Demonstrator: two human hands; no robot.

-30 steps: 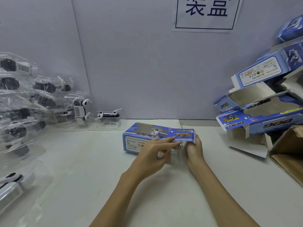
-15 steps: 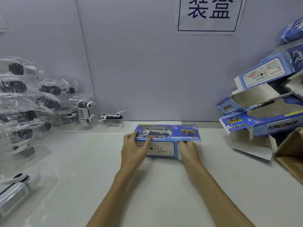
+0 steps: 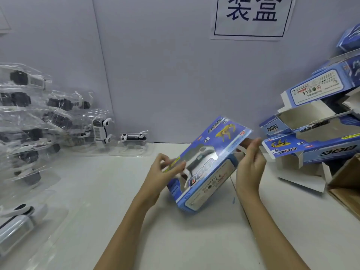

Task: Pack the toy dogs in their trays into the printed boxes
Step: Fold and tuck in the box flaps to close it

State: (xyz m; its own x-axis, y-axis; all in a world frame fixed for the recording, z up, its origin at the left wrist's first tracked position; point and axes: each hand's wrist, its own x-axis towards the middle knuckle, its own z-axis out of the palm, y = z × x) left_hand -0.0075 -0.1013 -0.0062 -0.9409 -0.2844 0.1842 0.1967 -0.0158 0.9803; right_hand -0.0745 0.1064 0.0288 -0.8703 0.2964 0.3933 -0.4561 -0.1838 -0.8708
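Observation:
A blue printed box (image 3: 209,164) marked DOG is tilted up above the table between my hands, its window face toward me with a white toy dog showing through it. My left hand (image 3: 163,172) grips its lower left end, fingers curled over the edge. My right hand (image 3: 250,164) holds the upper right end, with straight fingers against the side and the thumb behind. Clear trays with toy dogs (image 3: 33,123) are heaped at the left, and one trayed dog (image 3: 134,138) stands by the wall.
Several empty blue boxes (image 3: 315,131) with open flaps are piled at the right. A brown carton (image 3: 346,184) sits at the right edge. A paper sign (image 3: 251,16) hangs on the grey wall. Another trayed dog (image 3: 19,217) lies at the near left on the white table (image 3: 175,240).
The box lay flat on the table with both hands at its ends. Now both hands have lifted it and turned it up on a slant, right end high.

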